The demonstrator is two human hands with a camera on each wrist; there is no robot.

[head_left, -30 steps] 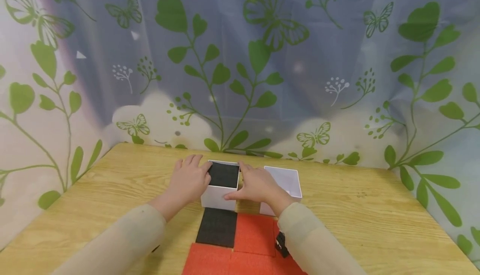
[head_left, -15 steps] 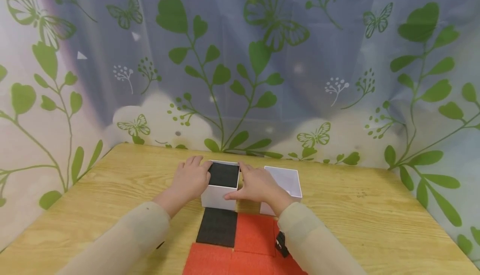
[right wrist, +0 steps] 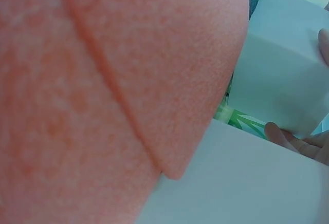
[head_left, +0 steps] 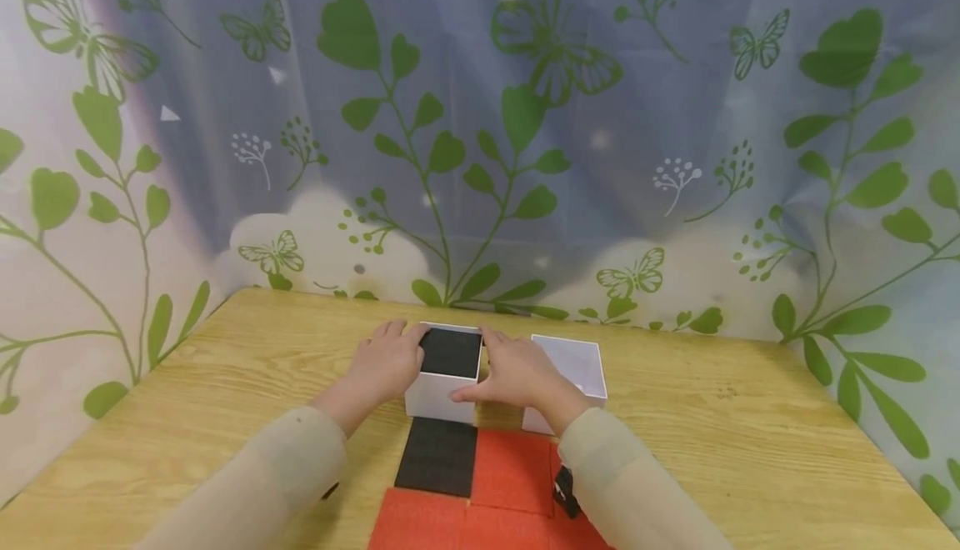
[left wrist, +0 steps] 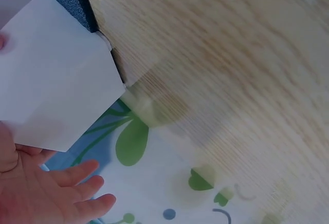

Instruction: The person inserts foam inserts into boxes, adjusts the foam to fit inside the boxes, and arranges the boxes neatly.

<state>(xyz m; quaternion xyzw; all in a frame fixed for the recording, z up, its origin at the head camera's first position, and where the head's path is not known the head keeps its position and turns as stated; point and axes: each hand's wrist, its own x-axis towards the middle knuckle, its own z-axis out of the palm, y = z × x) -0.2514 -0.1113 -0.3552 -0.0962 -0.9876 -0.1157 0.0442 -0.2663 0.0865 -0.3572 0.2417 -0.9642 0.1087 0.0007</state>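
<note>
A square, open-topped white box (head_left: 438, 400) stands near the back of the table, with a black square (head_left: 450, 353) inside just below its rim. My left hand (head_left: 382, 360) holds the box's left side, thumb and forefinger at the rim; its other fingers stretch out past the box in the left wrist view. On the opposite side my right hand (head_left: 517, 371) grips the box, thumb across the front face and forefinger at the far right corner. In the right wrist view, close-up skin covers much of the picture, and fingertips (right wrist: 277, 133) show beside the box.
A second open white box (head_left: 573, 367) stands to the right, partly behind my right hand. Before the boxes lie a black felt square (head_left: 437, 457) and several red squares (head_left: 513, 471). A small black item (head_left: 566, 492) sits by my right sleeve. A patterned curtain (head_left: 480, 158) hangs behind.
Both hands stay on the white box with almost the same hold. The left forearm has shifted slightly right, and the whole head view has drifted a little.
</note>
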